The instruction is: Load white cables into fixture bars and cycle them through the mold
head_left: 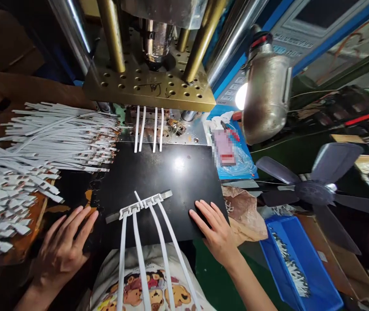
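Note:
My left hand (69, 242) rests at the left edge of a black plate (184, 172), its fingers apart and nothing in them. Flat on the plate's right edge lies my right hand (216, 231), fingers stretched out and also holding nothing. Between them a metal bar-like holder (145, 205) sits tilted on the plate, with white connector-like pieces along it. Several white flat strips (140, 259) run from it toward my body. Farther back, several more white strips (155, 129) stick out from under the brass-coloured block of a press (152, 88).
Piles of white strips with metal-looking ends (64, 134) lie at the left. A lamp (266, 90) hangs at the right, above a blue tray (236, 168) with a bag and tools. Lower right are a fan (315, 192) and a blue bin (316, 263) holding small white pieces.

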`<state>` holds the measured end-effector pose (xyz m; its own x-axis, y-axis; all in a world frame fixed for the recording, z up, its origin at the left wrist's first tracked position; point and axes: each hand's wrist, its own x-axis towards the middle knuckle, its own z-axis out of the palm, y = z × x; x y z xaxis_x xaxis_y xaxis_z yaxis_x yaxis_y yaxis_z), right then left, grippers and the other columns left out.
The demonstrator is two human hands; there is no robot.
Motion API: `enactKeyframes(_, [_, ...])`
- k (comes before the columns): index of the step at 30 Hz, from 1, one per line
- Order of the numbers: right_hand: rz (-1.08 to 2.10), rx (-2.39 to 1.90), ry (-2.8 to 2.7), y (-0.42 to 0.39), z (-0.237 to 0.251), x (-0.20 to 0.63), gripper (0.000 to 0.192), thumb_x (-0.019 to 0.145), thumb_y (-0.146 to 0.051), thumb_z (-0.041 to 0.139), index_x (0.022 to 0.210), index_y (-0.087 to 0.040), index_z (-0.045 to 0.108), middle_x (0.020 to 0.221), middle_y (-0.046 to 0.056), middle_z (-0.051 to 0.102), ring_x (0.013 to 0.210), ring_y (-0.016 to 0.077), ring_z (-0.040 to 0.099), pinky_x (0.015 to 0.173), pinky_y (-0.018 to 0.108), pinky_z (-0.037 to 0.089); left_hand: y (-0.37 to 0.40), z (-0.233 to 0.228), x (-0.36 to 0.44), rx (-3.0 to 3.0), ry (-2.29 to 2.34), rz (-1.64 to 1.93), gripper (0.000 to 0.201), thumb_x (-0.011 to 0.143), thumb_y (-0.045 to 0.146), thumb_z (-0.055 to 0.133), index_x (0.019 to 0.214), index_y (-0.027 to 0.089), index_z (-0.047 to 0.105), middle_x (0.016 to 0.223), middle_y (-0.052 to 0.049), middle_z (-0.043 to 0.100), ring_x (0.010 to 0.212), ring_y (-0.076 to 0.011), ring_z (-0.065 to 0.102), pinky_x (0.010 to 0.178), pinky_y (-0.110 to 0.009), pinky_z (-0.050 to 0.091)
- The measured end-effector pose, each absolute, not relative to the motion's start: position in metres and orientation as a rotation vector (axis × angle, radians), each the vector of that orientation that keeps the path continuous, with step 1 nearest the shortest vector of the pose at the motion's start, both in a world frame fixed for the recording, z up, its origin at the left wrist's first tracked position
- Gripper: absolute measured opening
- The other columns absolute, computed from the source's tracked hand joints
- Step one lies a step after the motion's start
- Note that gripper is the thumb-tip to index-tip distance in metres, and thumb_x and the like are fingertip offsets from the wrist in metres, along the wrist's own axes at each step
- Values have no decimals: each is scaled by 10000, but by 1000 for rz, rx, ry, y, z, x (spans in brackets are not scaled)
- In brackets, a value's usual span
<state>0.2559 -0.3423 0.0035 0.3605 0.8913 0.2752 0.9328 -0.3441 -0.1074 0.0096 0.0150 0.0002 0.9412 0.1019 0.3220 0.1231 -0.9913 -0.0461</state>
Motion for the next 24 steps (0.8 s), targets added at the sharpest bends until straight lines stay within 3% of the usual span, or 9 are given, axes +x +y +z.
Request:
enactKeyframes(4, [-174,-2348,-1614,-349,-1,257,721,841,49,421,1518,-199,414,1492,171,491,1409,313,439,1149,577,383,7,6,13,-3035,-198,-474,672,853,204,570,1507,162,424,1387,-159,594,1280,-333,565,1138,-486,371])
enactKeyframes(9, [-147,-2316,-1619,-352,-7,261,781,871,8,458,1584,-274,308,1559,120,425,1387,327,470,1185,557,339,4,8,14,-3053,-278,-423,679,752,59,535,1425,152,506,1372,-140,609,1331,-293,526,1153,-464,356])
enactKeyframes(14, [-108,-2321,-1546,-349,-5,258,828,857,42,430,1586,-325,291,1571,82,413,1381,327,476,1179,566,343,3,10,12,-3067,-297,-414,699,730,72,527,1424,149,505,1379,-143,602,1347,-295,514,1156,-469,356])
enactKeyframes(24, [-128,-2358,-1603,-350,-10,258,850,843,36,454,1596,-311,264,1589,93,376,1384,341,472,1153,596,379,5,11,11,-3057,-265,-352,679,780,71,531,1452,149,479,1396,-151,590,1353,-299,513,1175,-477,332])
